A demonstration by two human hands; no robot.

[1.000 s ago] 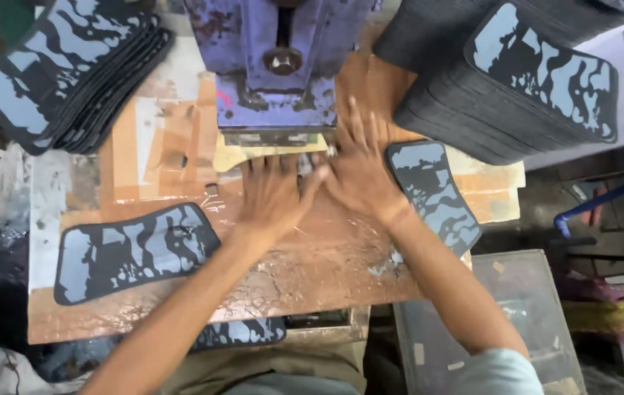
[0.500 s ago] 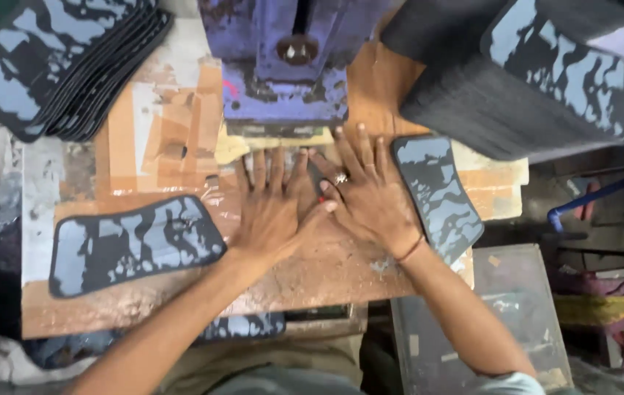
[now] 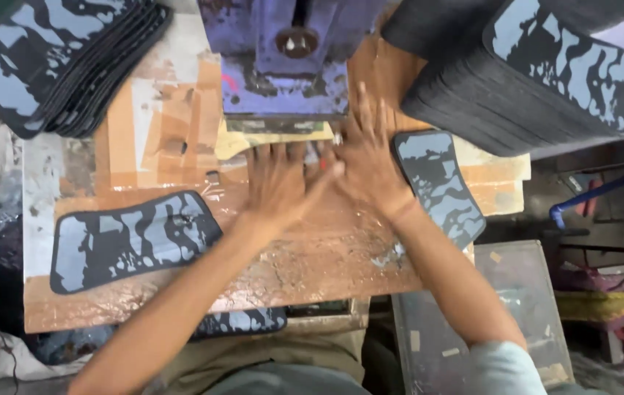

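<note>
Now both hands, left hand (image 3: 277, 184) and right hand (image 3: 367, 165), nearer purple press (image 3: 283, 58)

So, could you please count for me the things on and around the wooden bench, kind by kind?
Hands: 2, left hand and right hand
Single patterned pieces: 3 (, one partly hidden at the front edge)
Stacks of patterned pieces: 2 ()
Purple press machine: 1
Total: 8
</note>
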